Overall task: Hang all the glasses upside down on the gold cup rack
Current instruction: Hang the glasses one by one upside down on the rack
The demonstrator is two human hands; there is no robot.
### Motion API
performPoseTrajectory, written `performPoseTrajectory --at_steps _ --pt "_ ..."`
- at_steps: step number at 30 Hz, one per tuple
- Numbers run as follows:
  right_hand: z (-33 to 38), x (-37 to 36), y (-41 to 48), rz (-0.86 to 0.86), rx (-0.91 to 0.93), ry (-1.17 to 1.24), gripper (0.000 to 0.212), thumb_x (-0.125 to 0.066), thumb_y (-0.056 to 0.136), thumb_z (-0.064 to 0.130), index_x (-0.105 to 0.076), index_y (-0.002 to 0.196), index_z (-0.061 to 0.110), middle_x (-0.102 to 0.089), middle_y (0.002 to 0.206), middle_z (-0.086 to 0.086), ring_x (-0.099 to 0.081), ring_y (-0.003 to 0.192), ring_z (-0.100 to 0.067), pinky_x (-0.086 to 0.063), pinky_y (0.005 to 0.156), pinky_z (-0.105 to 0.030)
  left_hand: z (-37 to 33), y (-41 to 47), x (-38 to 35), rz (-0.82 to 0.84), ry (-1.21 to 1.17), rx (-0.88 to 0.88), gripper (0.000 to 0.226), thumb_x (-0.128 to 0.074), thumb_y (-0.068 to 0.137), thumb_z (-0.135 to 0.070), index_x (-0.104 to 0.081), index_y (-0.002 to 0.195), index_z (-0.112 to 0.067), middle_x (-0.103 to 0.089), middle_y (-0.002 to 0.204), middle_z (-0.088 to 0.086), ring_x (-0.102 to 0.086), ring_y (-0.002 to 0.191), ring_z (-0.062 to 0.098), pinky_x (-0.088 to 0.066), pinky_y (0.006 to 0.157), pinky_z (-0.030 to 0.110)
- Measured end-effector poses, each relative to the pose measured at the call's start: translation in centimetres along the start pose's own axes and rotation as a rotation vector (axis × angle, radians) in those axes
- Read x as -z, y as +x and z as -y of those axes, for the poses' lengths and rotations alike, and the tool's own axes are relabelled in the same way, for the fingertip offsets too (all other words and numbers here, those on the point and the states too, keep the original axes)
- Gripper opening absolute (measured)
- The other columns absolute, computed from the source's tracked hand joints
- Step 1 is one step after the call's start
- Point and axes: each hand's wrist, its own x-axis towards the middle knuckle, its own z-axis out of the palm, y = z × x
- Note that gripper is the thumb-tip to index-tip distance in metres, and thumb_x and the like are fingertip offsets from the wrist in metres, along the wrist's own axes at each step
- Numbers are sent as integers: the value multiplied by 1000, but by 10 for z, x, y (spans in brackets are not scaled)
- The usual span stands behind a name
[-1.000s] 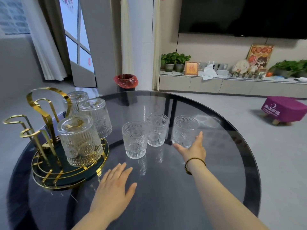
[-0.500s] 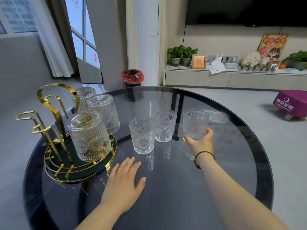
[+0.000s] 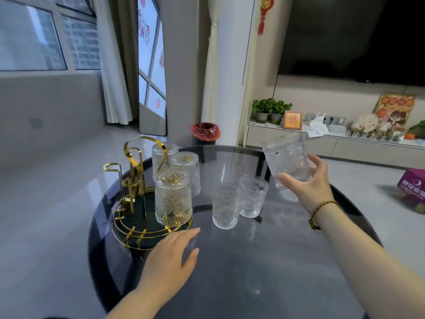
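The gold cup rack (image 3: 128, 178) stands at the left of the round dark glass table (image 3: 253, 284). Three embossed glasses hang upside down on it: one in front (image 3: 173, 202), one behind it (image 3: 186, 171), one at the back (image 3: 161, 157). Two more glasses stand upright mid-table, one nearer (image 3: 225, 209) and one further right (image 3: 253, 196). My right hand (image 3: 305, 185) grips another glass (image 3: 287, 157) by its base, lifted and tilted above the table's right side. My left hand (image 3: 171, 256) lies flat on the table, fingers spread, just in front of the rack.
Free gold hooks (image 3: 112, 168) stick up on the rack's left side. Beyond the table are a bin with a red liner (image 3: 205, 133), a low cabinet (image 3: 322, 143) with plants and ornaments, and a purple stool (image 3: 412, 183) at far right.
My right hand has closed on the rightmost glass and lifted it off the table, tilting it. The camera view has tipped upward. My left hand stays flat near the rack.
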Motion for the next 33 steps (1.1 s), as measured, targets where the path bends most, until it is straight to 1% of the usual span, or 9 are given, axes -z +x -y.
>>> performPoseTrajectory --at_steps 3,7,9,11,14,20,25,29,33 --pt "29 -21 7 64 36 -8 80 -73 65 27 -25 128 19 -36 118 -4 -40 102 -17 -32 83 -28 12 -6 46 -195 28 -77 41 -79 63 -2 -65 100 -14 -70 83 -2 -59 73 4 -46 58 12" --pt "56 -50 14 118 33 -13 75 -73 65 31 -28 123 18 -43 124 -13 -46 96 -21 -41 71 -24 33 -2 97 -413 73 -89 35 -48 78 -25 -60 104 -5 -70 91 11 -63 84 16 -48 68 28" --pt "70 -69 17 139 42 -6 75 -71 68 27 -25 125 14 -43 126 -13 -45 93 -19 -41 72 -24 43 5 107 -391 137 -69 52 -35 80 -34 -50 120 -4 -56 120 8 -51 110 23 -38 88 39" --pt "84 -86 23 156 51 -10 74 -69 71 25 -21 127 13 -40 131 -15 -42 97 -18 -37 81 -28 48 14 107 -300 155 -79 58 -34 84 -43 -26 136 -17 -22 138 -5 -20 127 12 -18 104 35" --pt "104 -112 30 198 96 -62 74 -68 73 24 -21 128 13 -39 132 -14 -40 96 -16 -35 81 -25 63 28 106 -134 215 -108 57 -38 92 -43 -4 137 -30 2 137 -18 9 124 -4 4 104 23" --pt "135 -160 54 368 273 -295 76 -69 70 32 -22 128 18 -35 138 -16 -42 109 -23 -33 83 -28 80 39 118 -48 204 -153 52 -40 91 -42 -20 138 -31 -18 134 -24 -5 120 -9 -1 100 18" --pt "153 -207 65 462 331 -350 79 -71 69 27 -20 129 20 -34 139 -14 -45 117 -30 -36 81 -28 83 37 121 -62 109 -151 47 -40 91 -40 -26 136 -32 -14 122 -28 -3 115 -13 -2 100 14" --pt "150 -238 70 568 376 -432 81 -71 69 26 -20 131 18 -33 141 -15 -40 122 -30 -38 96 -37 85 35 122 -47 63 -147 47 -42 91 -38 -27 135 -34 -10 123 -30 1 114 -17 13 88 -6" --pt "154 -256 72 627 406 -472 77 -70 70 27 -24 130 17 -32 143 -14 -36 126 -28 -38 94 -35 88 35 124 6 56 -173 48 -41 92 -37 -23 136 -34 -6 124 -30 8 110 -23 19 80 -11"
